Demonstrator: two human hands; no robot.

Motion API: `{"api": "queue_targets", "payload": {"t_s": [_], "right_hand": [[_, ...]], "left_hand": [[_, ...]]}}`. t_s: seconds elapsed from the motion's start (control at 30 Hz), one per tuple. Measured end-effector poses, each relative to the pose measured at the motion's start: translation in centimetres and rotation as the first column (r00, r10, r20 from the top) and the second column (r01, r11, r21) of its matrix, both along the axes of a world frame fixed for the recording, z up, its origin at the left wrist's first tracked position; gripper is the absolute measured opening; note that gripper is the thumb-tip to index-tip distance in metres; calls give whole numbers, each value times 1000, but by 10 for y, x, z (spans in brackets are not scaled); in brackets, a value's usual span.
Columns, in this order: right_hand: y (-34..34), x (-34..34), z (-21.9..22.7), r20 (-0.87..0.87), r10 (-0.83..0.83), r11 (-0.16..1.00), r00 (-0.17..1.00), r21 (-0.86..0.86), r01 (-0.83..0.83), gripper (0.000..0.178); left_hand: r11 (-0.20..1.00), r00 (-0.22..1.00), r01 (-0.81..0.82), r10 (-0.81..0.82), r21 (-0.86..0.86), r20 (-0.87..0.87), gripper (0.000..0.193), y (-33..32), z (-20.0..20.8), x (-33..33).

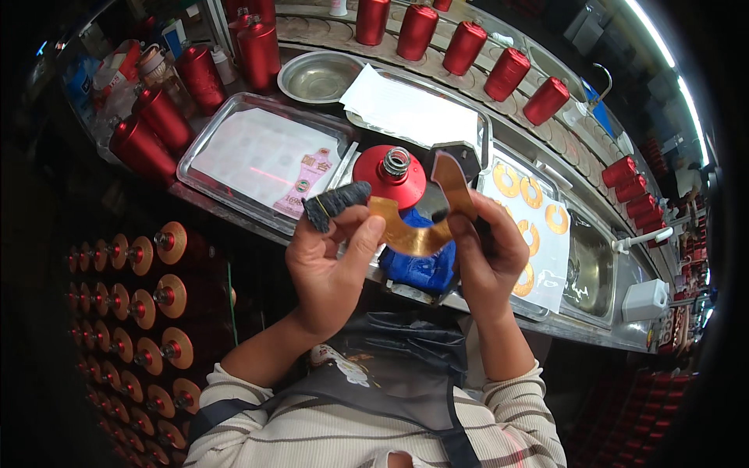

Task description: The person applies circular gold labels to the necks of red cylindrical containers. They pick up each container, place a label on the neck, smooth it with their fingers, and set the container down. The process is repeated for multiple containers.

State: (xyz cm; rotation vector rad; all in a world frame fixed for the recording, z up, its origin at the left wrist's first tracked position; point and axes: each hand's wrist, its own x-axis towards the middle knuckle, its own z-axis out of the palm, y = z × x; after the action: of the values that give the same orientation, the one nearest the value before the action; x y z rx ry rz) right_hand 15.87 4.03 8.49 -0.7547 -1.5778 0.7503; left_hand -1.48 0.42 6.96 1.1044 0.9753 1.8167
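A curved, C-shaped gold label [413, 240] is held up between my two hands, bent, its right end standing upright. My left hand [328, 269] pinches its left end between thumb and fingers. A dark cloth-like wrap with a thin band [337, 204] sits over or among that hand's fingers; which, I cannot tell. My right hand [490, 265] grips the label's other side. Just beyond the label stands a red bottle [370, 181] with an open glass neck, seen from above. A blue cloth [421, 269] lies below it, and a dark angular piece [462, 161] is behind the right hand.
At left, a metal tray [204, 173] carries a white sheet and printed pink labels. Gold ring labels [531, 192] lie on a sheet at right, beside a sink [587, 269]. A metal bowl [316, 76] stands behind. Red bottles [417, 33] line a conveyor; several more [173, 243] are stacked lower left.
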Motion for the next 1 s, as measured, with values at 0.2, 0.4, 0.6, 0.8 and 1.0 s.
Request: {"api": "queue_targets", "payload": {"t_s": [0.2,0.4,0.6,0.8,1.0], "right_hand": [[43,-16,-4,49,-31,993,998,-116,37,42],[56,-12,-17,-264,39,856,964,-489,-169,53],[40,-25,-16,-191,74,905,979,-401,-146,76],[44,-26,-12,-105,93,882,990,-454,-130,78],[45,-22,-12,-149,101,863,984,-479,-162,72]], "left_hand": [[995,992,-100,98,-26,-84,21,33,-16,-7],[992,994,-14,29,-128,110,40,43,-25,-19],[939,937,335,-324,-78,129,62,48,-23,-19],[919,896,388,-360,-66,261,59,55,-27,-28],[918,897,394,-375,-41,236,59,52,-23,-24]]}}
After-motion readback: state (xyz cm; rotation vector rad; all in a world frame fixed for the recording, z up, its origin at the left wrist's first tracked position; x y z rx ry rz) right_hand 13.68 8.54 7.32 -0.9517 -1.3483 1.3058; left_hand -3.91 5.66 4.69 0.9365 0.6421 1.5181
